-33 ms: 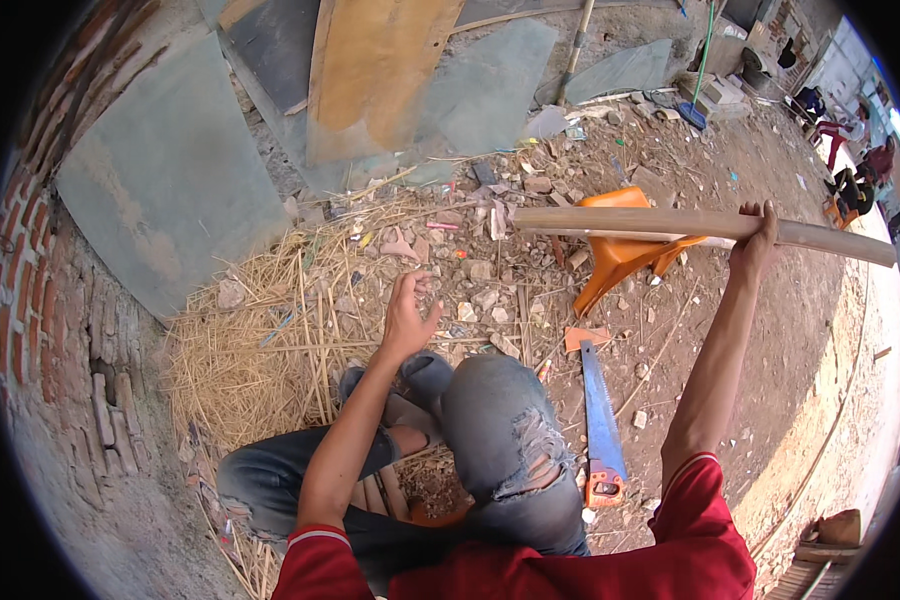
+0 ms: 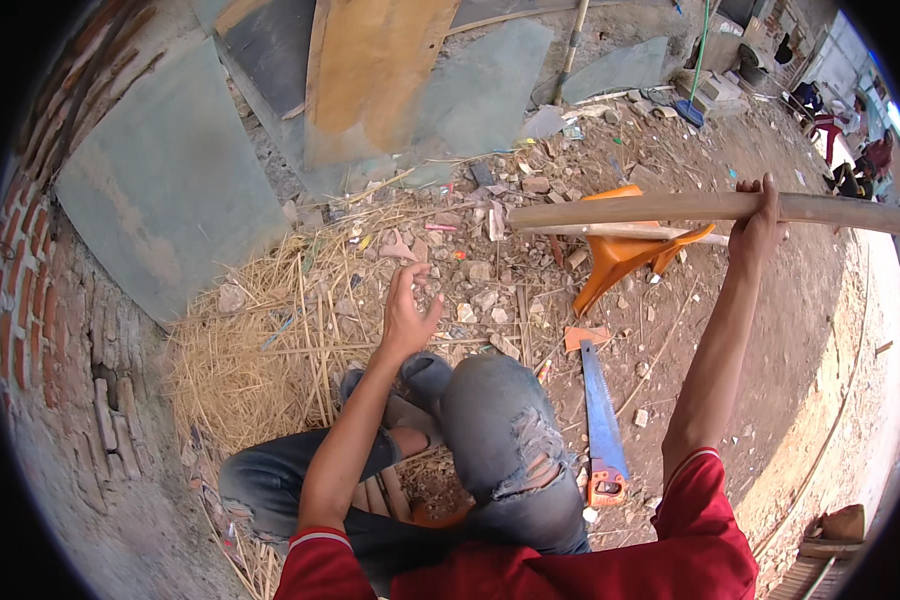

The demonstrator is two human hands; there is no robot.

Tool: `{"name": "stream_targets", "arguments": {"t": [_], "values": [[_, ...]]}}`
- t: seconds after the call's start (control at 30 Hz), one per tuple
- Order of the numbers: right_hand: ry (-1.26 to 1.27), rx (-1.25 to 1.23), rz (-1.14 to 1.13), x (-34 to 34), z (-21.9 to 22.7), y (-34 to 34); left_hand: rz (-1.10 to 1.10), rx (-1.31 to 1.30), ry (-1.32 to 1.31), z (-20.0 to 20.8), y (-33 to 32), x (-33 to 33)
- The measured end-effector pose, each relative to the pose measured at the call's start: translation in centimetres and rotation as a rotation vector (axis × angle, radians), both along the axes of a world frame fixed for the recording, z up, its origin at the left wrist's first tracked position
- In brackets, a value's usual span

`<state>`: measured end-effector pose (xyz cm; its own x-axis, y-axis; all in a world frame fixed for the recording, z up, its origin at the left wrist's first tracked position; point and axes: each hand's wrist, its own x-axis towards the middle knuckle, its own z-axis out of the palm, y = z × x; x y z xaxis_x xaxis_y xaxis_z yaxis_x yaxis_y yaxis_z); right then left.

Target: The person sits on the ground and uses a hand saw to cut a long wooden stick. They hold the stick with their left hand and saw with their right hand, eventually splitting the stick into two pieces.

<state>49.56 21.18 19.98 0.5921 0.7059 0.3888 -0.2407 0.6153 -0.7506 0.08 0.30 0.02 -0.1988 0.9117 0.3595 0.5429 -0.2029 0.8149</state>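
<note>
R hand [image 2: 758,228] grips the long wood strip [image 2: 630,208], jutting out both sides of it; R end's up a bit vs. a sec ago, so one-handed work, I'd say. L hand [image 2: 407,318]: half-open, empty (saw [image 2: 601,405] to its lower R).

The pole [image 2: 634,208] is smooth, perhaps bamboo; the orange seat [image 2: 607,268], glossy plastic.

Right hand [image 2: 758,225] around a long brown pole [image 2: 640,208]
</note>
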Motion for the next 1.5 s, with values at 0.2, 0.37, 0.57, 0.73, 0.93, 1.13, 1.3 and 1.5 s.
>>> {"name": "stream_targets", "arguments": {"t": [0.2,0.37,0.57,0.73,0.93,1.13,1.3,1.5], "values": [[-0.600,0.235,0.213,-18.8,10.4,-6.3,0.019,0.466,0.304,8.2,0.0,3.3],[-1.109,0.562,0.281,-33.4,11.3,-11.4,0.012,0.813,0.876,11.6,0.3,3.1],[-1.459,0.640,0.542,-42.8,6.0,-18.6,0.131,0.394,1.847,12.0,0.8,-0.9],[-1.462,0.726,0.725,-43.6,2.7,-19.3,0.164,0.431,1.869,8.6,-0.6,-1.5],[-1.550,0.661,0.723,-43.0,1.8,-18.7,0.122,0.281,1.732,9.4,0.9,0.4],[-1.452,0.569,0.875,-41.6,1.6,-17.5,0.196,0.037,1.739,9.1,3.9,1.4],[-1.096,0.473,0.749,-36.5,-0.3,-14.0,-0.165,0.227,1.039,12.8,4.3,-3.2],[-0.812,-0.375,0.353,-27.9,-10.3,-10.8,-0.175,-0.406,1.378,12.3,2.6,-7.2]]}}
